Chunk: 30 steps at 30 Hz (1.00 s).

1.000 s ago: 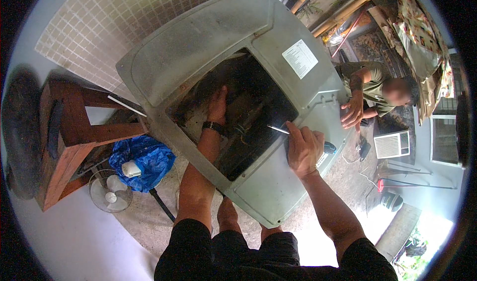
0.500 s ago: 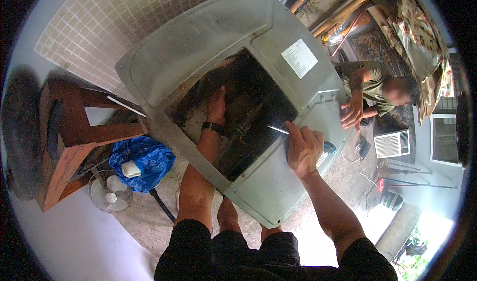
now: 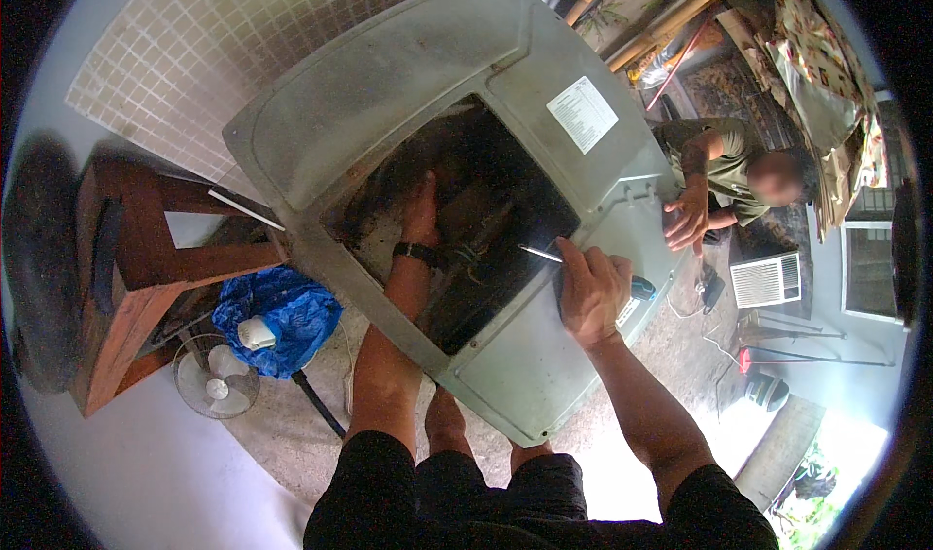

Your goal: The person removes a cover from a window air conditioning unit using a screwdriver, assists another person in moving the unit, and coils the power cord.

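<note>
A large grey appliance housing (image 3: 389, 93) stands tilted in front of me, with a dark rectangular opening in its face. My left hand (image 3: 422, 210) reaches through this opening, its fingers extended along the inside; the fingertips are partly lost in shadow. Near it, some thin wires (image 3: 468, 255) show inside. A screwdriver (image 3: 540, 254) is gripped in my right hand (image 3: 594, 292) at the opening's right edge. Its bright shaft points left over the dark gap, and a teal and black handle end shows behind the hand. At the housing's right side rests a co-worker's hand (image 3: 688, 222).
To the left are a wooden stand (image 3: 146, 268), a fan (image 3: 216, 385) and a blue plastic sheet (image 3: 277, 322). A co-worker (image 3: 724, 161) crouches at the right. Beyond lie a white grille panel (image 3: 766, 281) and a red dustpan (image 3: 745, 360). A tiled wall (image 3: 194, 54) rises behind.
Very little differs. The housing and the screwdriver have shifted slightly left; my left hand stays inside the opening and my right hand keeps its grip.
</note>
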Tool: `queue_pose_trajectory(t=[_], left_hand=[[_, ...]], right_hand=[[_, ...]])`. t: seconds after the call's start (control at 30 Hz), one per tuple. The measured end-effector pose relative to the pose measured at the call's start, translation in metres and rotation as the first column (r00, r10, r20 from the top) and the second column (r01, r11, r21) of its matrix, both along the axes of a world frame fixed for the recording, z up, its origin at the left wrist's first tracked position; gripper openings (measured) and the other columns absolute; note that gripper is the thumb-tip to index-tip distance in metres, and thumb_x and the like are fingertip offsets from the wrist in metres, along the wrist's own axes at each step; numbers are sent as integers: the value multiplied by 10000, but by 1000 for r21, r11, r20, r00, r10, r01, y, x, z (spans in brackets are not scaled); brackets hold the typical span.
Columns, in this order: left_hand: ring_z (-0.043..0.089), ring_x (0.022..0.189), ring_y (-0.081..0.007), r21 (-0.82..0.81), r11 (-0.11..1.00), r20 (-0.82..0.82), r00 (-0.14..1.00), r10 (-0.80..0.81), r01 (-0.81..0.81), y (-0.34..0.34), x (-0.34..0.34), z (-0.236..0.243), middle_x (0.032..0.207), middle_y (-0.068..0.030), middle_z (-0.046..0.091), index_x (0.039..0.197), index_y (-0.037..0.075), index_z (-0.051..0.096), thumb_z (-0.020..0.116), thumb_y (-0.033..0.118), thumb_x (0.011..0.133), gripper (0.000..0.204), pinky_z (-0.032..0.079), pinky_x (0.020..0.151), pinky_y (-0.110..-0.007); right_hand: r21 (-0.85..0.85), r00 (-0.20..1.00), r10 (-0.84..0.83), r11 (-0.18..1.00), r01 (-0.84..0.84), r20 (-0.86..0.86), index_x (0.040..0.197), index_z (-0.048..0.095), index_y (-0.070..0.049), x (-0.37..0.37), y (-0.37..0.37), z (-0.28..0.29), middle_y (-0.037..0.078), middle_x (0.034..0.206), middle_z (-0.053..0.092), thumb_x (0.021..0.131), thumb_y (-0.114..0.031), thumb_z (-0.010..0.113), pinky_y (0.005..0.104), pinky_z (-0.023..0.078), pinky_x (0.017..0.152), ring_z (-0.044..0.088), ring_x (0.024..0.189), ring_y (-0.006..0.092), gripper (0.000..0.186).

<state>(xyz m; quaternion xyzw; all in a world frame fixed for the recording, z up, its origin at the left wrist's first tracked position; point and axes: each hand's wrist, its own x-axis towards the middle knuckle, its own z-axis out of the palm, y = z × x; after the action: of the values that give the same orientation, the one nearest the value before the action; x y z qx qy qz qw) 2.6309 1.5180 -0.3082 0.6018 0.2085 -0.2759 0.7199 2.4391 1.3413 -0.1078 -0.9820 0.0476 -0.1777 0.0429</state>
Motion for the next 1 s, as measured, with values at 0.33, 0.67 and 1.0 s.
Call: queue_pose_trajectory(t=[0.33, 0.67, 1.0], left_hand=[[465, 1337, -337, -81, 996, 56, 998, -24, 29, 9, -1, -12, 1488, -192, 454, 1455, -14, 435, 552, 623, 938, 829, 384, 1088, -468], [440, 1355, -350, 18, 997, 101, 992, -71, 70, 8, -6, 6, 1504, -209, 431, 1456, -27, 431, 518, 598, 963, 801, 357, 1111, -461], [441, 1354, -343, -88, 996, 98, 995, -16, 25, 12, -2, -7, 1502, -203, 438, 1453, -36, 435, 562, 542, 967, 766, 358, 1110, -449]], right_hand=[[3, 1000, -16, 1000, 16, 0, 1130, 707, -173, 0, 2, 1, 12, 724, 511, 874, -174, 631, 378, 387, 742, 534, 656, 218, 268], [11, 1000, -16, 1000, 16, 4, 1138, 710, -166, -1, 1, 0, 13, 729, 521, 882, -168, 624, 375, 391, 745, 540, 661, 219, 269], [19, 999, -6, 1000, 5, 33, 1131, 712, -172, 1, 3, 0, 9, 724, 518, 868, -170, 599, 367, 384, 735, 528, 638, 210, 287]])
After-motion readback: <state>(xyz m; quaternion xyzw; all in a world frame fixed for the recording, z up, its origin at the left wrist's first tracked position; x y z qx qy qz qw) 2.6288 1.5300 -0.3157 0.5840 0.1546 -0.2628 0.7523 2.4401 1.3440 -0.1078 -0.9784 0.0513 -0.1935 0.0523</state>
